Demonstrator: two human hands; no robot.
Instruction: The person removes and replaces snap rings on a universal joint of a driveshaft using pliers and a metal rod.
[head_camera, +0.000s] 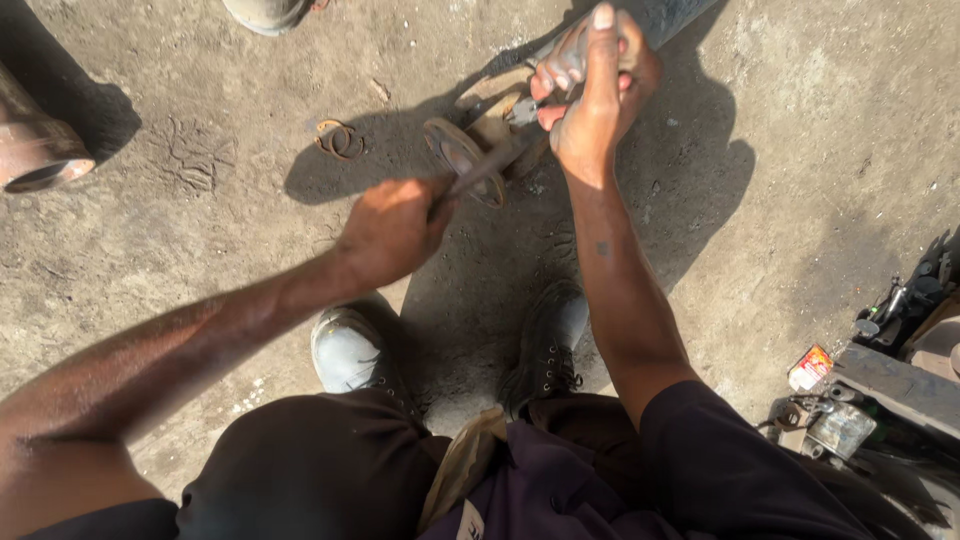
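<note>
Fingers of the left hand (393, 232) grip a metal rod (478, 172); right hand (593, 88) clasps pliers (520, 111).

A small flat packet with an orange, red and yellow printed face (809, 367) lies on the dusty ground at the lower right of the frame, just beside a dark slab and some metal parts. A white label patch (470, 522) shows at the bottom centre on the person's clothing.
</note>
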